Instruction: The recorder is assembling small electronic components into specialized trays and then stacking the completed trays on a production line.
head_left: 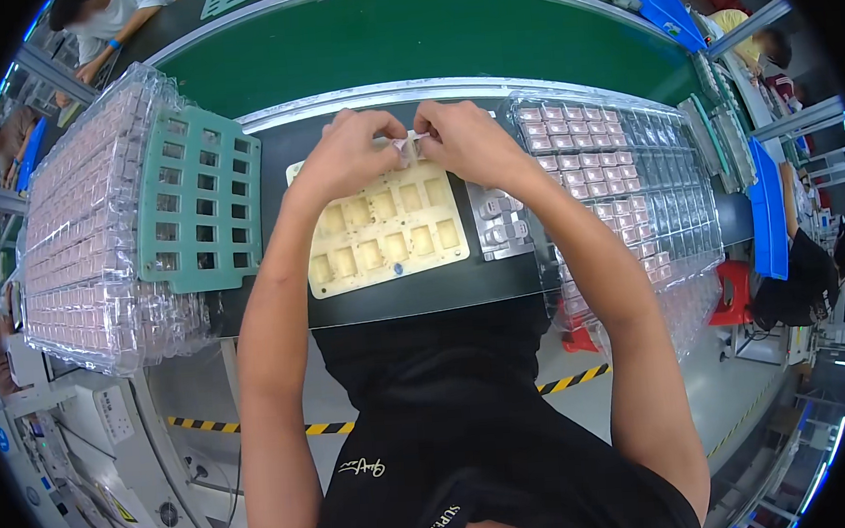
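Over the far edge of a cream-coloured block with square pockets [391, 256], my two hands meet, fingers pinched. Between their fingertips is a small whitish, partly see-through piece [413, 151], whose exact kind I cannot make out. My left hand [350, 152] grips it from the left, thumb and forefinger together. From the other side my right hand [471, 143] pinches it too. Several pockets in the near rows of the block show no parts in them; the hands cover part of its far row. A grey metal fixture [501, 230] lies just right of the block.
Stacked clear trays of pinkish square parts [86, 226] stand at left, with a green tray with square holes [198, 200] leaning against them. More clear trays, partly filled [585, 148], lie at right. Beyond runs a green conveyor belt [361, 45]. A blue bin [767, 209] hangs far right.
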Demonstrator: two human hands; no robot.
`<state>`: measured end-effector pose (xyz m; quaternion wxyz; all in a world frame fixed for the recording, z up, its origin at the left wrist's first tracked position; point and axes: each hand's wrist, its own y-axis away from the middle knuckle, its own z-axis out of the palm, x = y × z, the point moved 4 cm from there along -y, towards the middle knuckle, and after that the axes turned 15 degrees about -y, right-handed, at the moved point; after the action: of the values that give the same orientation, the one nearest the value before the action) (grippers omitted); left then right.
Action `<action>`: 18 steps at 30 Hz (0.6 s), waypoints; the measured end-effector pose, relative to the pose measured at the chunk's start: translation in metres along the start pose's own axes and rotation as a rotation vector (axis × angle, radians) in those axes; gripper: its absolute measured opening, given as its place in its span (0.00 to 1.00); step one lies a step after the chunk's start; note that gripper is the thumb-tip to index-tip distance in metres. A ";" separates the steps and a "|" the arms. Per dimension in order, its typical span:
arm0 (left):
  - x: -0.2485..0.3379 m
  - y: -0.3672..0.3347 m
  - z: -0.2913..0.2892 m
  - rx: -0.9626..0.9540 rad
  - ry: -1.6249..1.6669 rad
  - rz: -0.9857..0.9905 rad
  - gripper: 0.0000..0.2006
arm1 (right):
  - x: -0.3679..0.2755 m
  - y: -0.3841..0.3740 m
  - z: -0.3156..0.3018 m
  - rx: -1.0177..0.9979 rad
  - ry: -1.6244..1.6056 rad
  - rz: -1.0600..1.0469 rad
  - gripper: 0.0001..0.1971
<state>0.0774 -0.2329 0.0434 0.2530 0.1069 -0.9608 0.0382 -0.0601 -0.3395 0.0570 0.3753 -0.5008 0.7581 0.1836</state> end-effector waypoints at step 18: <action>0.008 -0.014 0.013 -0.050 -0.179 -0.120 0.08 | 0.019 -0.021 0.009 -0.064 0.168 0.035 0.06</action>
<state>0.0672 -0.2501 0.0360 0.1705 0.1610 -0.9720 -0.0105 -0.0423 -0.3544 0.0392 0.2909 -0.5128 0.7893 0.1716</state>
